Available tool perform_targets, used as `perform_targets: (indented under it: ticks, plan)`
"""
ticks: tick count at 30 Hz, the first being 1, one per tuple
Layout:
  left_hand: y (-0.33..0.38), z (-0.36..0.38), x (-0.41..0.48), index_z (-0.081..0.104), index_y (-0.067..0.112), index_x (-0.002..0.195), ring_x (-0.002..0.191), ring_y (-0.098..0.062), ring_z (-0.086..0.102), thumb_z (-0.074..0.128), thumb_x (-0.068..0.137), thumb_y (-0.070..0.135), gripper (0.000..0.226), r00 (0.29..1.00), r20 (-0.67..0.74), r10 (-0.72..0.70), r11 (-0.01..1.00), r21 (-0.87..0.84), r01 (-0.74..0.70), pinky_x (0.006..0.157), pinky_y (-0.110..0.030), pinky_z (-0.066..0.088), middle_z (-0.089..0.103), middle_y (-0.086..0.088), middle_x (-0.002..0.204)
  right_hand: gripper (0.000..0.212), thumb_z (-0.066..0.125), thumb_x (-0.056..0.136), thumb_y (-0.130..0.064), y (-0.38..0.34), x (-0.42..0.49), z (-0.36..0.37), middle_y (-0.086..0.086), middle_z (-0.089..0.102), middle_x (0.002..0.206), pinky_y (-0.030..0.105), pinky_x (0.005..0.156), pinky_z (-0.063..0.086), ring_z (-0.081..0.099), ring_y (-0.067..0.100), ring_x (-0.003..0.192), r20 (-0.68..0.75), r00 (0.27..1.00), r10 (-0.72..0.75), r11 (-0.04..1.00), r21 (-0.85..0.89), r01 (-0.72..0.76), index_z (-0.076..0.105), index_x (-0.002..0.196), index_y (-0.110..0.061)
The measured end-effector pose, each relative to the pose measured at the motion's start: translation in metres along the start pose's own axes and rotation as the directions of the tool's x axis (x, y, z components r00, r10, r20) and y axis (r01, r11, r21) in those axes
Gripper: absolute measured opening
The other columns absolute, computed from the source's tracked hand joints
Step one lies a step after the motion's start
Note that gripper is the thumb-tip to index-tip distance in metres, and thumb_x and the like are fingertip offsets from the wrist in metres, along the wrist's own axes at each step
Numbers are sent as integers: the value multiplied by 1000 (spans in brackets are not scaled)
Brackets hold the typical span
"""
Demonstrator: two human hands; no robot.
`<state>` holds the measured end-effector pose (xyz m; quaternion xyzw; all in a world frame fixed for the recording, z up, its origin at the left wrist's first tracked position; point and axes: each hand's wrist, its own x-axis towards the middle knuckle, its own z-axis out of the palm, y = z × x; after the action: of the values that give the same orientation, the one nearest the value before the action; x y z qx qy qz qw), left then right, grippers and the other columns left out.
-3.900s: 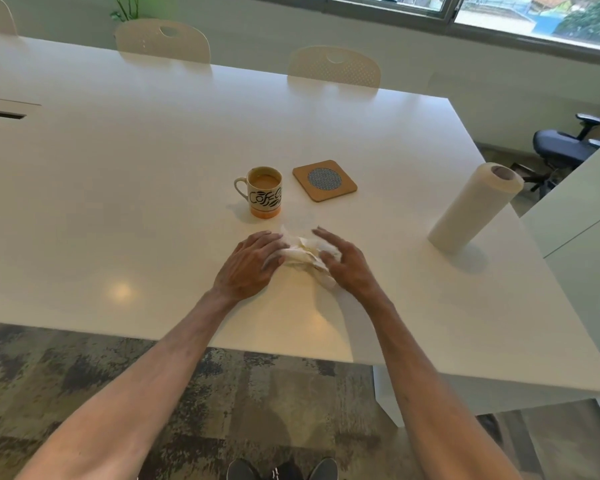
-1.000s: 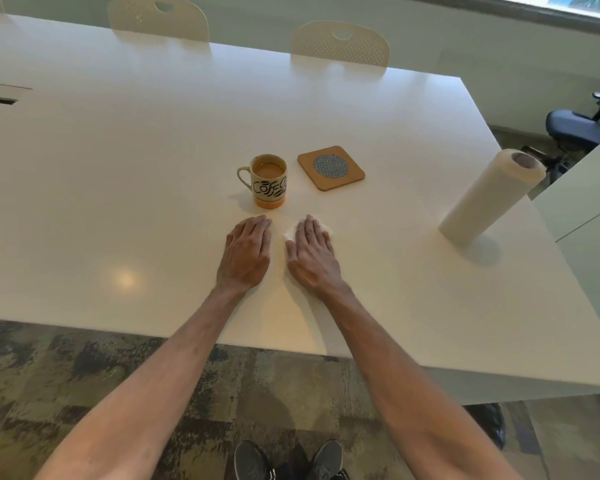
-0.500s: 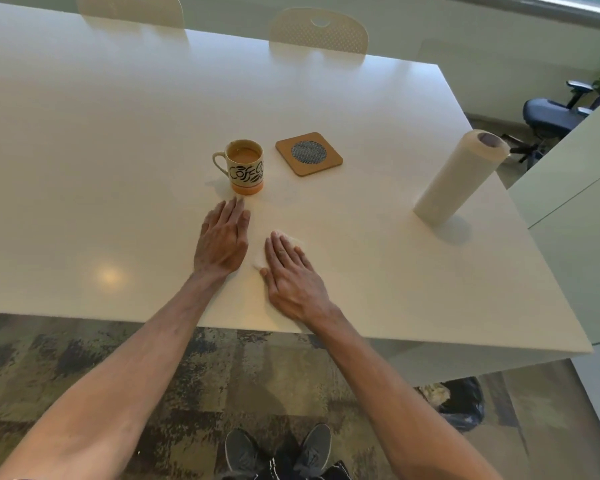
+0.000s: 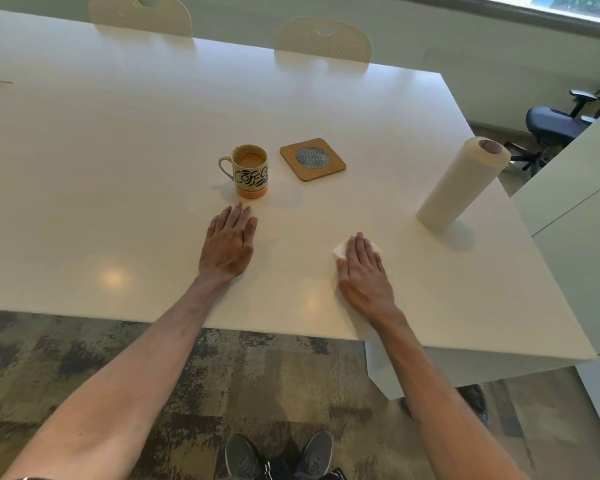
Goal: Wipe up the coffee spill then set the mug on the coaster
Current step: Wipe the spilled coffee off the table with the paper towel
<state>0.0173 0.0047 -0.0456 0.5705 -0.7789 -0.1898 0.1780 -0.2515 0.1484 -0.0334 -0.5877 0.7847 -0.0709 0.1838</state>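
Note:
A cream mug lettered "Coffee", with an orange base and coffee inside, stands upright on the white table, handle to the left. Just right of it lies a square cork coaster with a grey mesh centre; the two are apart. My left hand lies flat on the table, palm down, fingertips just short of the mug's base. My right hand presses flat on a folded white paper towel, whose edges show past my fingers. No coffee stain shows on the table.
A paper towel roll stands upright at the right, near the table's right edge. Two cream chairs are tucked in at the far side. An office chair stands on the floor beyond the right edge. The table's front edge is close to my wrists.
My right hand has slid the paper towel to the right, away from my left hand and toward the roll. The left hand stays flat below the mug.

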Motion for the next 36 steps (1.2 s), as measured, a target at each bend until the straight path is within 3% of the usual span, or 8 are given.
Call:
perform_targets:
  ticks: [8,16,21,28,36]
  plan:
    - [-1,0,4,37,23,170,169,-21,17,17,118,50,62,999,-36,-3,1000,-13,3,137,-46,11,30,0,179,69,17,118,-41,-56,52,-1,6,-18,182,41,137,-10,-17,16,168,24,1000,-1,998,66,-1,-7,173,-8]
    - [-1,-1,6,39,23,168,168,-21,19,16,117,50,62,999,-40,-8,1000,-24,7,136,-46,13,33,-1,178,70,14,117,-47,-128,42,30,7,-17,181,41,138,-8,-19,17,167,78,954,-288,958,14,288,-7,173,-10]
    - [-2,-1,5,40,24,168,168,-20,20,16,117,50,62,999,-50,-11,999,-35,10,136,-44,13,34,-1,178,68,17,118,-46,-121,7,39,3,-16,182,39,138,-6,-19,14,167,82,927,-367,929,-15,369,-6,174,-13]
    - [-1,1,2,40,25,168,167,-21,21,16,117,52,63,998,-60,-8,1000,-29,6,137,-44,13,33,1,178,68,16,117,-47,-72,-47,41,-1,-16,182,34,136,-10,-17,12,167,15,945,-328,943,-51,328,-8,174,-17]
    - [-1,0,-1,33,24,171,169,-19,15,17,118,49,61,999,-35,7,1000,8,-7,138,-44,9,25,1,181,68,6,116,-52,-10,-52,29,-6,-24,179,36,136,-9,-23,8,165,-59,990,-131,990,-57,127,-12,173,-20]
